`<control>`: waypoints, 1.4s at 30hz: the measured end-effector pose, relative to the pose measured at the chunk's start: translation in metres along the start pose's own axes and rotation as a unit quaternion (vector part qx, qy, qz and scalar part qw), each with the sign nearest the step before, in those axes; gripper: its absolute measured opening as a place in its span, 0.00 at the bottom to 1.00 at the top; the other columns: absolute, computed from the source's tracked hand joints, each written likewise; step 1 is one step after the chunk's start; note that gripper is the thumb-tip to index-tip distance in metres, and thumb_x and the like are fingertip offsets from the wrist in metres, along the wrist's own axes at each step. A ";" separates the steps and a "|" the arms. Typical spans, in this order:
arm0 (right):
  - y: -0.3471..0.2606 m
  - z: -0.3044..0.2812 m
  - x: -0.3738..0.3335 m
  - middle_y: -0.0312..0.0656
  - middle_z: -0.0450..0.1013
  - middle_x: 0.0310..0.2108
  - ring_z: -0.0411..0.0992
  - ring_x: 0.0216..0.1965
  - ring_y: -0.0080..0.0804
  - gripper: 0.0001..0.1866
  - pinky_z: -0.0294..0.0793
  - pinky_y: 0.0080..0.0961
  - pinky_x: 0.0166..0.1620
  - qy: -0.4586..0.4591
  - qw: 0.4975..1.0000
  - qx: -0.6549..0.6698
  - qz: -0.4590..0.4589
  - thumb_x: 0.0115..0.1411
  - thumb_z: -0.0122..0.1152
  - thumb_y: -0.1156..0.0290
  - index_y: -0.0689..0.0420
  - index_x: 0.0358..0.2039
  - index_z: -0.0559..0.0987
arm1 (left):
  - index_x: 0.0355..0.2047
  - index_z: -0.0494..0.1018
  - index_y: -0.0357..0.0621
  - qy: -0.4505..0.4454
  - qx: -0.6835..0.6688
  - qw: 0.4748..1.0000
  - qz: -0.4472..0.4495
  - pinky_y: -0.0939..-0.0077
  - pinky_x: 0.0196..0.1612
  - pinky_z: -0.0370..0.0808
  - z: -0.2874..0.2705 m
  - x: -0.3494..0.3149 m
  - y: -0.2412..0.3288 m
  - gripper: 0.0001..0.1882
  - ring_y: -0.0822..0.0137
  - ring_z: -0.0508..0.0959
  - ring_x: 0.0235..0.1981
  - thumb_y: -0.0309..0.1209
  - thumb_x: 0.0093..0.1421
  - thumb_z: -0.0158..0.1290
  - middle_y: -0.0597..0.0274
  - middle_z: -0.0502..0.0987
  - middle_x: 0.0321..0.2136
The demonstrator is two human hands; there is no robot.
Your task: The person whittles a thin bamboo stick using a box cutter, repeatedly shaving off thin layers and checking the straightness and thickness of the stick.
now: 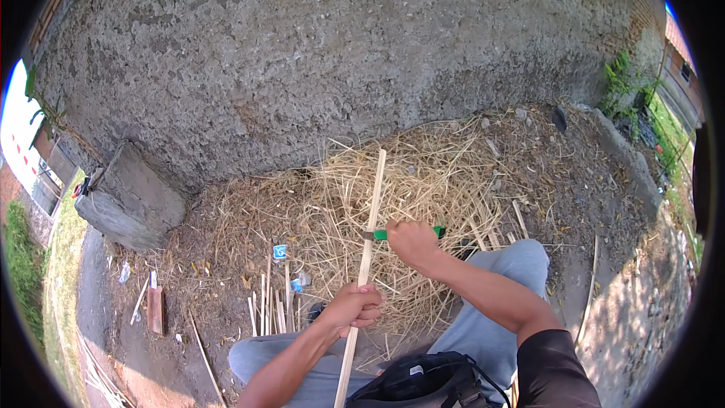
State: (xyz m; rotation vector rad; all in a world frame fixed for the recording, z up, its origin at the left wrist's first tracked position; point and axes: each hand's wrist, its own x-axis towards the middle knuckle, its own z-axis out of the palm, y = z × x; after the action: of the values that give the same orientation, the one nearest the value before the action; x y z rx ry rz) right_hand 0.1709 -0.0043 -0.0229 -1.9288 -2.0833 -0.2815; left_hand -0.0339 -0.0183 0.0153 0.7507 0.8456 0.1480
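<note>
Left hand (353,308) is clenched round the long bamboo strip (368,245) low down, holding it upright and tilted away over the pile of shavings (393,189), likely to steady it. Right hand (411,242) grips a green-handled knife (381,234), blade touching the strip's right edge. Cut sticks (268,310) lie near left; concrete block (128,200) far left.

My forearms are bare down to both wrists, with no watch, glove or band on my left hand (353,308) or my right hand (411,242). A short black sleeve (555,366) covers my right upper arm. I wear light grey-blue trousers (483,317), and a black bag (423,385) with straps sits at my waist.
</note>
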 end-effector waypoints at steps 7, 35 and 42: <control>0.089 0.008 0.011 0.51 0.76 0.21 0.78 0.24 0.44 0.04 0.76 0.38 0.25 -0.013 0.995 -0.016 0.102 0.51 0.58 0.75 0.62 0.26 0.76 | 0.22 0.53 0.54 -0.030 0.078 0.995 -0.059 0.81 0.10 0.44 0.021 -0.020 -0.020 0.19 0.83 0.52 0.10 0.19 0.60 0.50 0.76 0.54 0.14; -0.021 -0.032 -0.048 0.49 0.76 0.25 0.75 0.19 0.47 0.17 0.71 0.41 0.19 0.000 0.982 0.178 -0.065 0.66 0.48 0.59 0.58 0.47 0.70 | 0.22 0.56 0.56 -0.056 0.018 0.998 -0.002 0.85 0.11 0.41 -0.022 0.008 0.023 0.19 0.86 0.52 0.10 0.22 0.60 0.54 0.79 0.55 0.14; -0.014 -0.037 -0.037 0.43 0.77 0.27 0.74 0.18 0.46 0.10 0.69 0.40 0.18 0.057 0.955 0.290 -0.006 0.64 0.53 0.60 0.49 0.42 0.76 | 0.21 0.55 0.57 -0.052 0.008 0.999 -0.010 0.84 0.10 0.41 -0.021 0.011 0.024 0.20 0.86 0.52 0.10 0.23 0.60 0.55 0.79 0.55 0.13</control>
State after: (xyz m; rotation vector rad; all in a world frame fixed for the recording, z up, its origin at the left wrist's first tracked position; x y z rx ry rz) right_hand 0.1622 -0.0529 0.0003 -1.5063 -1.8315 0.1980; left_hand -0.0375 0.0151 0.0156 0.7586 0.7556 0.0836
